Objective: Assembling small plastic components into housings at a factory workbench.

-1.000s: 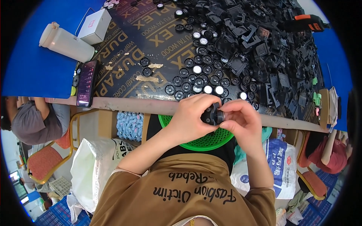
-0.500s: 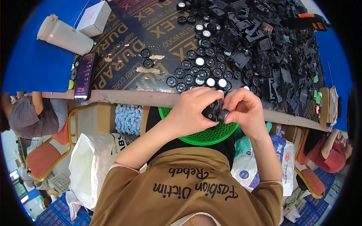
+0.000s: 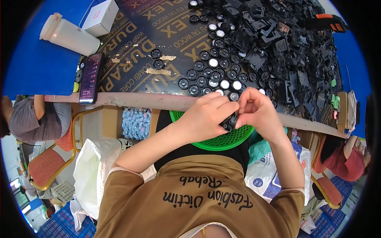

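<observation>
Above the green basket (image 3: 220, 142) on my lap, my left hand (image 3: 210, 113) is closed round a small black plastic part (image 3: 228, 124), mostly covered by the fingers. My right hand (image 3: 256, 113) meets it from the right, thumb and fingertips pinched together at the part's edge. Whatever lies between those right fingertips is too hidden to name. Just beyond my fingers, at the table edge, lies a black wheel with a silvery centre (image 3: 234, 96). Many more black wheels (image 3: 215, 75), some with white faces, spread over the table beyond.
A big heap of black plastic parts (image 3: 274, 47) covers the table's right side, with an orange-and-black tool (image 3: 327, 22) behind. To the left are a phone (image 3: 90, 77), a pale tumbler (image 3: 69, 35) and a white box (image 3: 100, 18). White sacks (image 3: 93, 174) flank me; people sit both sides.
The black wheel that showed in my right fingertips is now mostly out of sight against the part. My right fingers have closed in and the part has turned slightly.
</observation>
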The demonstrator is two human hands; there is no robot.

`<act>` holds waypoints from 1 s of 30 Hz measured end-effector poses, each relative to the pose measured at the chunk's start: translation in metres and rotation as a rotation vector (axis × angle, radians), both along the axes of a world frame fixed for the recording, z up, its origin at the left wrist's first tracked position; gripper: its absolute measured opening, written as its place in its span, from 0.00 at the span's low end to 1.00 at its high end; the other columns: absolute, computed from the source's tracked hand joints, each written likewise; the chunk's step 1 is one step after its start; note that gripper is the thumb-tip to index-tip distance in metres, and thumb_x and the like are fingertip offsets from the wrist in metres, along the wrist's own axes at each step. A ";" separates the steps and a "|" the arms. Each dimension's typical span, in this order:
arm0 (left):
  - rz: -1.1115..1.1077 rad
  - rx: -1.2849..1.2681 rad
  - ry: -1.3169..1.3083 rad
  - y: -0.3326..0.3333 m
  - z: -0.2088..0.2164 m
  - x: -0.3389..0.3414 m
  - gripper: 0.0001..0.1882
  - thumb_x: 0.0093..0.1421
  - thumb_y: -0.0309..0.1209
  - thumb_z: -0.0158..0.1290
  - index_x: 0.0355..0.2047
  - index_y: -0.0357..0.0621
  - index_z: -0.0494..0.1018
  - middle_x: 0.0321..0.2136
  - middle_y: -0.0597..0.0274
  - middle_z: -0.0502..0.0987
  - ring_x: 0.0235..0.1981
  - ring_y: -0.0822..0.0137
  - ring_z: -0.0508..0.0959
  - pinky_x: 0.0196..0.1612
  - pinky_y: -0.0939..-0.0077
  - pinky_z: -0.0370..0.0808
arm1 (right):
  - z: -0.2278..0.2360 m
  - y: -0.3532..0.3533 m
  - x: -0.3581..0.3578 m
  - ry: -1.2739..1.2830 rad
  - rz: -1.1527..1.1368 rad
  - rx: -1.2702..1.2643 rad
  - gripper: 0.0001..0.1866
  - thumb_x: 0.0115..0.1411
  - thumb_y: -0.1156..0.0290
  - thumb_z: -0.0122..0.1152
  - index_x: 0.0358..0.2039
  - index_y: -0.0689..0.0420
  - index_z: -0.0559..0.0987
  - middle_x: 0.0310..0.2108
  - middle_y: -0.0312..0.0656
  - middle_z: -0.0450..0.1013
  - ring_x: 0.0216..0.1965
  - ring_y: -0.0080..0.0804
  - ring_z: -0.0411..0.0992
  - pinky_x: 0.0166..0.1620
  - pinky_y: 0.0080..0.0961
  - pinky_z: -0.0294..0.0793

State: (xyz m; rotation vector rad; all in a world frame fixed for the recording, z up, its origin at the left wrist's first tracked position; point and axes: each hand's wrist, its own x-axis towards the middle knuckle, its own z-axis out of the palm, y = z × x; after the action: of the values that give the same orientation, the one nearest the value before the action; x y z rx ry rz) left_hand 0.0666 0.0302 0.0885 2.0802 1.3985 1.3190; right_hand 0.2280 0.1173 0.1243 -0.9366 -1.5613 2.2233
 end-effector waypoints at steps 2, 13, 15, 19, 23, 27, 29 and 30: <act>-0.048 -0.009 0.057 0.001 0.001 -0.002 0.21 0.37 0.30 0.62 0.34 0.41 0.69 0.25 0.59 0.70 0.27 0.57 0.72 0.32 0.66 0.70 | 0.000 -0.001 -0.001 -0.009 0.018 0.026 0.19 0.39 0.90 0.65 0.28 0.58 0.66 0.24 0.33 0.67 0.25 0.16 0.68 0.28 0.12 0.72; -0.117 -0.256 0.513 -0.043 -0.002 0.007 0.36 0.44 0.45 0.59 0.52 0.44 0.64 0.48 0.58 0.68 0.52 0.60 0.66 0.55 0.66 0.61 | 0.014 0.021 0.014 -0.498 -0.056 1.494 0.06 0.50 0.77 0.57 0.30 0.60 0.75 0.30 0.44 0.70 0.31 0.43 0.70 0.34 0.32 0.70; -0.137 -0.244 0.521 -0.043 0.008 0.006 0.33 0.45 0.46 0.58 0.51 0.44 0.66 0.48 0.58 0.69 0.51 0.60 0.67 0.53 0.66 0.63 | 0.011 0.011 0.020 -0.562 -0.033 1.441 0.10 0.49 0.78 0.58 0.34 0.60 0.75 0.33 0.45 0.69 0.33 0.44 0.69 0.36 0.34 0.70; -0.119 -0.420 0.487 -0.002 0.061 -0.004 0.11 0.54 0.37 0.54 0.32 0.43 0.74 0.34 0.57 0.74 0.35 0.61 0.75 0.36 0.66 0.73 | 0.004 0.007 0.024 -0.597 -0.003 1.527 0.13 0.47 0.78 0.58 0.36 0.63 0.72 0.34 0.45 0.66 0.36 0.42 0.65 0.39 0.32 0.68; 0.189 -0.048 0.482 0.093 0.051 -0.007 0.14 0.53 0.37 0.55 0.30 0.38 0.69 0.24 0.55 0.72 0.28 0.53 0.75 0.30 0.63 0.73 | 0.000 0.012 0.021 -0.574 -0.002 1.507 0.12 0.48 0.79 0.56 0.36 0.61 0.71 0.34 0.46 0.66 0.35 0.42 0.64 0.39 0.34 0.67; 0.158 -0.175 0.553 0.119 0.047 0.007 0.20 0.48 0.42 0.59 0.28 0.35 0.70 0.25 0.51 0.73 0.29 0.53 0.76 0.32 0.65 0.74 | -0.004 0.010 0.020 -0.567 -0.025 1.521 0.13 0.47 0.81 0.56 0.36 0.62 0.71 0.36 0.46 0.66 0.36 0.43 0.64 0.40 0.34 0.66; 0.173 -0.176 0.537 0.119 0.046 0.009 0.20 0.45 0.41 0.61 0.26 0.35 0.71 0.26 0.50 0.74 0.30 0.53 0.77 0.33 0.66 0.75 | -0.009 0.010 0.020 -0.514 -0.117 1.507 0.16 0.46 0.82 0.57 0.39 0.62 0.70 0.38 0.47 0.65 0.38 0.44 0.64 0.41 0.34 0.66; 0.172 -0.183 0.523 0.119 0.045 0.008 0.19 0.44 0.39 0.62 0.26 0.35 0.71 0.26 0.50 0.74 0.30 0.52 0.77 0.33 0.66 0.75 | -0.011 0.011 0.020 -0.507 -0.116 1.512 0.16 0.46 0.82 0.57 0.39 0.62 0.70 0.38 0.47 0.65 0.38 0.44 0.64 0.41 0.34 0.66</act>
State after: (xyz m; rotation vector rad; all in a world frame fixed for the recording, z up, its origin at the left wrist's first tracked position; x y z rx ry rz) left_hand 0.0746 0.1488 0.1336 2.3134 1.8606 0.6796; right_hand 0.2482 0.1280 0.1137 -0.9274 -2.5005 0.2444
